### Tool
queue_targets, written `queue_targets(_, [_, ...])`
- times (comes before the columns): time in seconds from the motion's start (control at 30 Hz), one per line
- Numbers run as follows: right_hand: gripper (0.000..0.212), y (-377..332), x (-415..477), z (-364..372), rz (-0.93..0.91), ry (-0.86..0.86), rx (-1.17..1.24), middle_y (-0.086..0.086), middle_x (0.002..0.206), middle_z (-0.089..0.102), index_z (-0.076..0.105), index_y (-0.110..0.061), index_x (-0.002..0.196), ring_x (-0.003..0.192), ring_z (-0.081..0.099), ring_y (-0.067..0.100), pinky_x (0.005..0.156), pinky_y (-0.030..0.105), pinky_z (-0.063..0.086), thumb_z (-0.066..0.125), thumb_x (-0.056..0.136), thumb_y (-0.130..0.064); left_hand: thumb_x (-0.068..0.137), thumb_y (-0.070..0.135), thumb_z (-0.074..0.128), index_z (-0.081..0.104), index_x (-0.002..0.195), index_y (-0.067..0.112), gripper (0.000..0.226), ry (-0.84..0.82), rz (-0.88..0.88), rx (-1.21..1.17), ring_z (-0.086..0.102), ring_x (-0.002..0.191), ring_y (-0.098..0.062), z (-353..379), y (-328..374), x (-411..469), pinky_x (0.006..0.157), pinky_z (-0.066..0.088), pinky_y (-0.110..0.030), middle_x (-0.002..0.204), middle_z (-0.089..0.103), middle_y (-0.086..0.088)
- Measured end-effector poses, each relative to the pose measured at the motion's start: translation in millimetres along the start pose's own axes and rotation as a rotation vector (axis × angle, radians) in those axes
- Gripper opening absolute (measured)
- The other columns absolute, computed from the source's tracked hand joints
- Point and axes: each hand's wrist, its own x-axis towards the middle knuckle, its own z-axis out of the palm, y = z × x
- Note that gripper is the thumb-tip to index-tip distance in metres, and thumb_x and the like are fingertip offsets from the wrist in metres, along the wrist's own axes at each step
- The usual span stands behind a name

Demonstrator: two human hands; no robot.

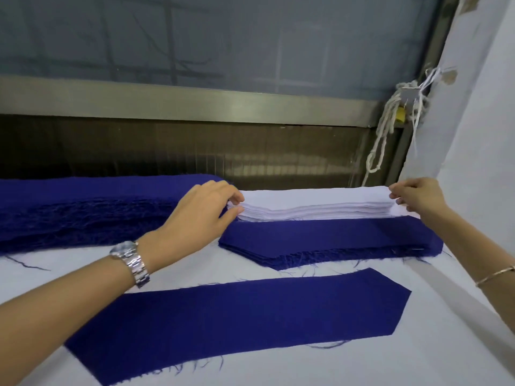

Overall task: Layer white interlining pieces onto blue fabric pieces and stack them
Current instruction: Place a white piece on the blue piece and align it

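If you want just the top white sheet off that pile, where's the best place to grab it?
By its two short ends, with a pinch grip from outside each. The white interlining stack is long and thin, so one middle hold would likely let a sheet sag. At the ends the layers sit stepped, easing one free; the left hand and right hand pinch there.

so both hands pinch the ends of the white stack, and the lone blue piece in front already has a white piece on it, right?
One point is wrong. The left hand and right hand do pinch the ends of the white stack, but the lone blue piece in front is bare, as the head view shows.
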Motion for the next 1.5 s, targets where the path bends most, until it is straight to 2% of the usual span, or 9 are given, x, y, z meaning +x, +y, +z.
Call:
queue_targets(0.13, [0.016, 13, 18, 11, -0.016, 0.102, -0.110, 0.020, 0.104, 0.071, 0.073, -0.001, 0.091, 0.095, 0.062, 0.032, 0.091, 0.042, 0.049, 0.058, 0.093, -0.007, 0.104, 0.030, 0.048, 0.060, 0.131, 0.019, 0.031, -0.014, -0.029, 0.099, 0.057, 0.112, -0.016, 21, -2, 33, 0.098, 0.044, -0.032, 0.125, 0.065, 0.003])
queue_targets(0.23, [0.021, 20, 32, 19, -0.026, 0.135, -0.244, 0.022, 0.105, 0.071, 0.075, -0.001, 0.097, 0.100, 0.062, 0.040, 0.090, 0.042, 0.048, 0.058, 0.094, -0.012, 0.106, 0.028, 0.042, 0.062, 0.129, 0.019, 0.031, -0.043, -0.042, 0.155, 0.056, 0.112, -0.021, 32, -6, 51, 0.097, 0.043, -0.038, 0.122, 0.068, 0.000])
queue_targets(0.43, [0.027, 27, 54, 28, 0.000, 0.150, -0.465, 0.024, 0.114, 0.068, 0.076, -0.004, 0.107, 0.108, 0.059, 0.044, 0.091, 0.041, 0.047, 0.057, 0.098, -0.022, 0.100, 0.011, 0.047, 0.064, 0.119, 0.025, 0.028, -0.126, 0.033, 0.503, 0.052, 0.108, -0.017, 50, -11, 78, 0.087, 0.035, -0.030, 0.110, 0.068, 0.005])
queue_targets(0.67, [0.031, 34, 65, 29, 0.081, 0.112, -0.546, 0.025, 0.110, 0.068, 0.075, -0.001, 0.102, 0.107, 0.059, 0.044, 0.090, 0.043, 0.049, 0.064, 0.095, -0.029, 0.102, 0.024, 0.048, 0.068, 0.105, 0.028, 0.021, -0.196, 0.039, 0.581, 0.054, 0.099, -0.014, 58, -19, 90, 0.085, 0.033, -0.029, 0.101, 0.068, 0.007])
queue_targets(0.83, [0.025, 35, 64, 30, 0.047, 0.129, -0.526, 0.025, 0.100, 0.069, 0.074, -0.001, 0.085, 0.098, 0.060, 0.044, 0.081, 0.038, 0.047, 0.066, 0.093, -0.023, 0.102, 0.036, 0.048, 0.072, 0.103, 0.028, 0.025, -0.190, 0.025, 0.550, 0.058, 0.095, -0.014, 59, -21, 94, 0.088, 0.034, -0.032, 0.097, 0.070, 0.008])
queue_targets(0.97, [0.017, 34, 65, 33, -0.059, 0.121, -0.494, 0.016, 0.090, 0.070, 0.075, -0.008, 0.085, 0.091, 0.062, 0.039, 0.078, 0.035, 0.045, 0.065, 0.091, -0.020, 0.099, 0.042, 0.053, 0.073, 0.103, 0.029, 0.024, -0.200, -0.007, 0.483, 0.059, 0.095, -0.014, 59, -23, 98, 0.090, 0.033, -0.033, 0.095, 0.071, 0.007])
queue_targets(1.07, [0.009, 38, 70, 34, -0.072, 0.099, -0.380, 0.014, 0.100, 0.066, 0.065, -0.008, 0.096, 0.096, 0.060, 0.035, 0.079, 0.034, 0.042, 0.061, 0.088, -0.007, 0.098, 0.041, 0.057, 0.073, 0.104, 0.029, 0.020, -0.191, -0.022, 0.423, 0.059, 0.098, -0.014, 59, -26, 101, 0.092, 0.033, -0.033, 0.098, 0.072, 0.009])
queue_targets(1.27, [0.051, 49, 74, 29, 0.000, 0.145, -0.041, 0.021, 0.136, 0.052, 0.050, -0.007, 0.135, 0.123, 0.052, 0.038, 0.103, 0.047, 0.047, 0.065, 0.088, 0.005, 0.096, 0.044, 0.059, 0.070, 0.109, 0.022, 0.027, -0.215, -0.029, 0.436, 0.062, 0.102, -0.018, 60, -29, 104, 0.096, 0.036, -0.034, 0.107, 0.071, 0.004])
queue_targets(1.5, [0.032, 59, 76, 24, 0.029, 0.108, 0.043, 0.018, 0.119, 0.063, 0.063, 0.006, 0.124, 0.112, 0.058, 0.034, 0.100, 0.044, 0.046, 0.065, 0.093, -0.001, 0.096, 0.034, 0.062, 0.058, 0.134, 0.018, 0.042, -0.304, -0.059, 0.352, 0.058, 0.119, -0.022, 62, -33, 111, 0.102, 0.037, -0.037, 0.130, 0.064, -0.001])
